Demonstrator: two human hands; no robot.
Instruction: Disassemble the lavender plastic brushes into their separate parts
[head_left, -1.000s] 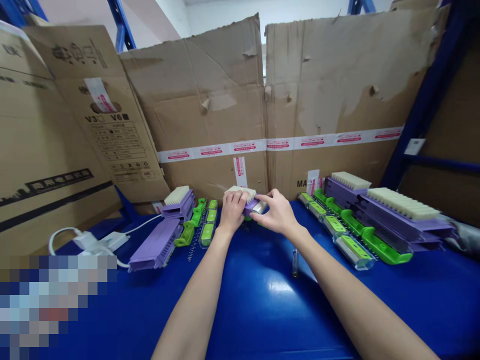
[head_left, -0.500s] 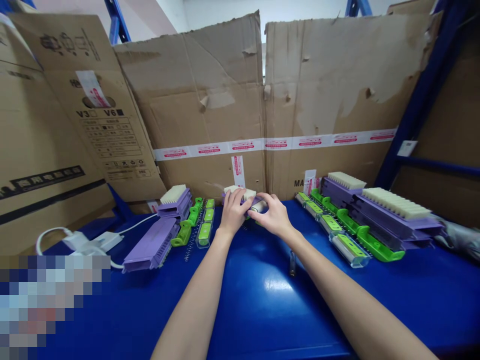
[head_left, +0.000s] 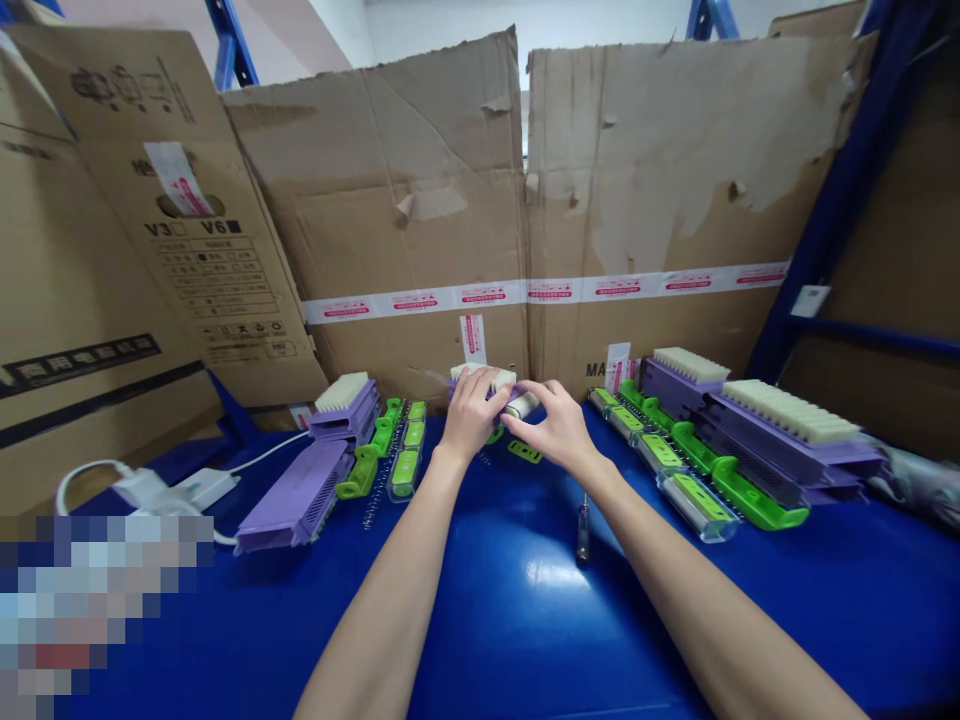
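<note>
At the far middle of the table, my left hand (head_left: pixel 471 412) is closed over a purple brush part with cream bristles (head_left: pixel 504 380). Close beside it, my right hand (head_left: pixel 553 428) has its thumb and fingers curved around a whitish cylinder-like piece (head_left: pixel 523 405), which looks like part of a clear case. The fingers hide much of both pieces. A flat green plate (head_left: pixel 525 452) lies on the table below my right thumb. Nearer to me, partly behind my right forearm, lies a screwdriver (head_left: pixel 583 535) with a dark see-through handle.
Purple brush bodies (head_left: pixel 292 495), green brackets (head_left: pixel 358 475), springs and clear cases with green plates (head_left: pixel 405 472) stand in rows at left. Similar brush bodies (head_left: pixel 795 415) and cases (head_left: pixel 697 505) line the right. White plugs (head_left: pixel 202 490) lie far left. Cardboard (head_left: pixel 405 230) walls the back.
My right hand's fingers have shifted slightly on the whitish piece, opening a little from the left hand. More of the green plate and the screwdriver now shows. The view has moved slightly.
</note>
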